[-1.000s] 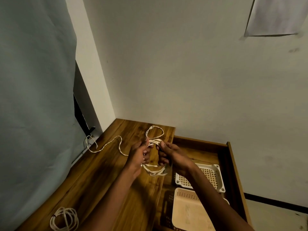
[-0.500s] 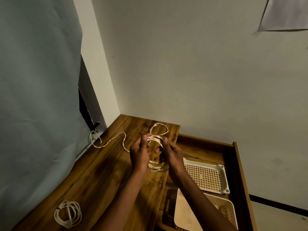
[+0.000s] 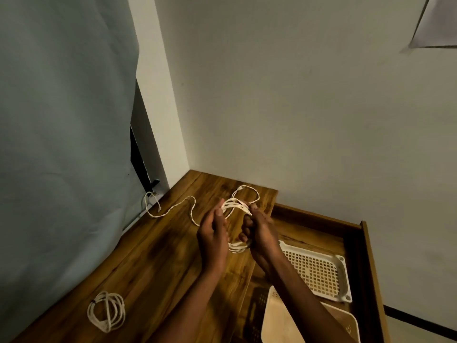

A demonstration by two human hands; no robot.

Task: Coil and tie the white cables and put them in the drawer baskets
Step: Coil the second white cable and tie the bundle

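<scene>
both hands are raised over the wooden desk top point(image 3: 158, 263), palms turned toward each other, with one white cable point(image 3: 236, 206) partly coiled between them. the left hand point(image 3: 214, 240) has its fingers point(image 3: 218, 212) extended and lightly curled, several strands of the coil passing over the fingertips; how tightly they pinch cannot be told. the right hand point(image 3: 259, 233) is closed to a fist around the other side of the coil — strands enter at the thumb and the lower bend of the loops point(image 3: 238, 246) shows between the two wrists.

beyond the fingertips a single loose loop point(image 3: 247, 193) lies on the desk, near its far right edge. left of the left hand the free tail point(image 3: 173, 209) of the same cable runs in a wave across the wood to the far left edge, where it curls against the grey cloth point(image 3: 61, 132).

cables counted: two. the second cable point(image 3: 106, 310) is a finished coil with a dark tie, lying flat on the desk well toward the camera and left of the left forearm, near the desk's left edge.

baskets counted: two, both in the open drawer point(image 3: 363, 243) right of the right hand. the perforated white basket point(image 3: 319, 268) lies just beyond the right wrist; the cream basket point(image 3: 279, 320) sits nearer the camera, partly under the right forearm.

no writing or label can be read. bare wood lies between the two cables.
</scene>
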